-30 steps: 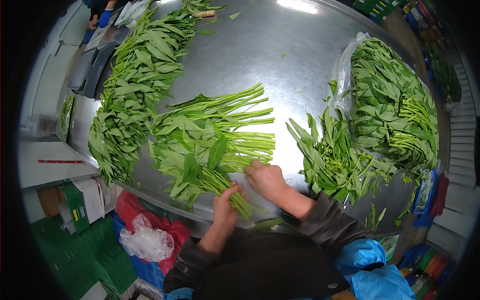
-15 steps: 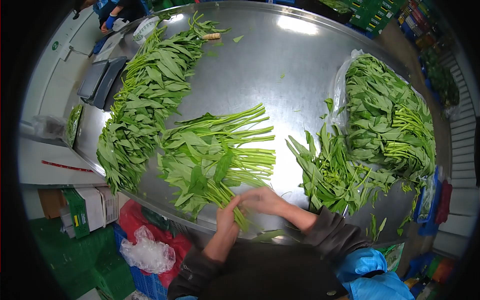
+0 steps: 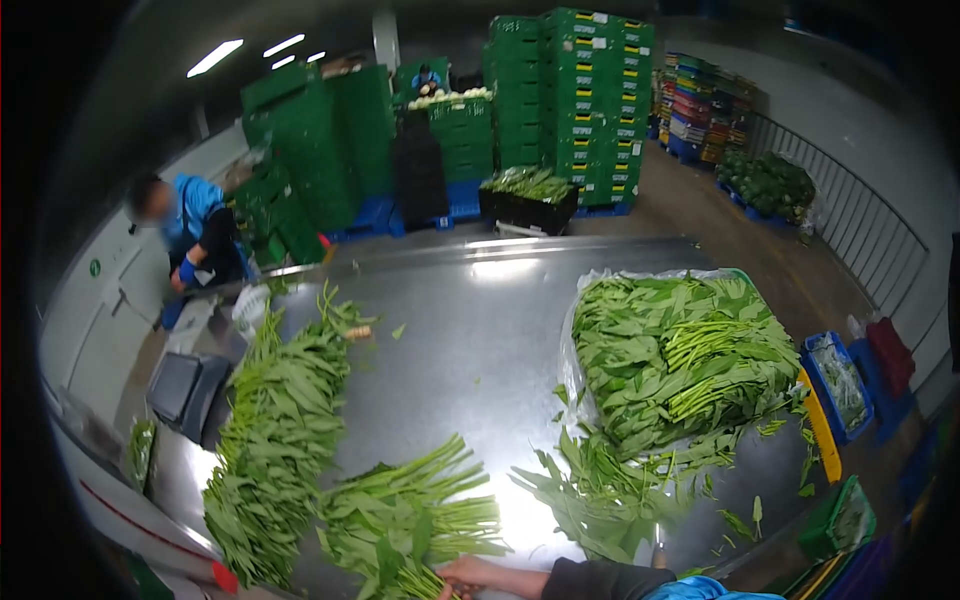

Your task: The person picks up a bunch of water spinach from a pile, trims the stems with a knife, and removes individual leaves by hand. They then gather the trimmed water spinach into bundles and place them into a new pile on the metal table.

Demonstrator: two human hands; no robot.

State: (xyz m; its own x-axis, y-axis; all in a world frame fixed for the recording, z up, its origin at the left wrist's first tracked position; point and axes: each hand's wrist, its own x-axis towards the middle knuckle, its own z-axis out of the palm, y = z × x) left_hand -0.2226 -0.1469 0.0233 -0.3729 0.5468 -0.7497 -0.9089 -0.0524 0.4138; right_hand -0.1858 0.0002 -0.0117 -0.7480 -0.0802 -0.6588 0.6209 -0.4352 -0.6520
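handling the stems well seemed to call for a light, even grip, low on the stalks, so that neither stalks nor leaves were crushed. the near bunch of leafy greens (image 3: 395,515) lay at the bottom centre of the frame, its pale stems (image 3: 465,515) fanned towards the right, its leaves towards the left. the right hand (image 3: 470,573) was at the lower end of that bunch, fingers close together and bent towards the stalks; whether they had closed on any could not be told. the left hand could not be made out at the lower edge, nor could the state of its fingers. squaring the stem ends probably asked for small, gentle shifts, since the leaves overlapped and could snag.

to the left, a long row of greens (image 3: 275,440) touched or nearly touched the bunch, leaving little room for sideways sweeps. at lower right, loose greens (image 3: 600,500) lay near the right sleeve (image 3: 600,580), where the forearm might have dragged them. beyond, a large heap (image 3: 680,360), with clear plastic (image 3: 572,350) along its left side, filled the right of the steel table (image 3: 430,300). at upper left, a co-worker in blue (image 3: 198,215) stood beyond the table's edge, and green crates (image 3: 595,110) rose at top centre.
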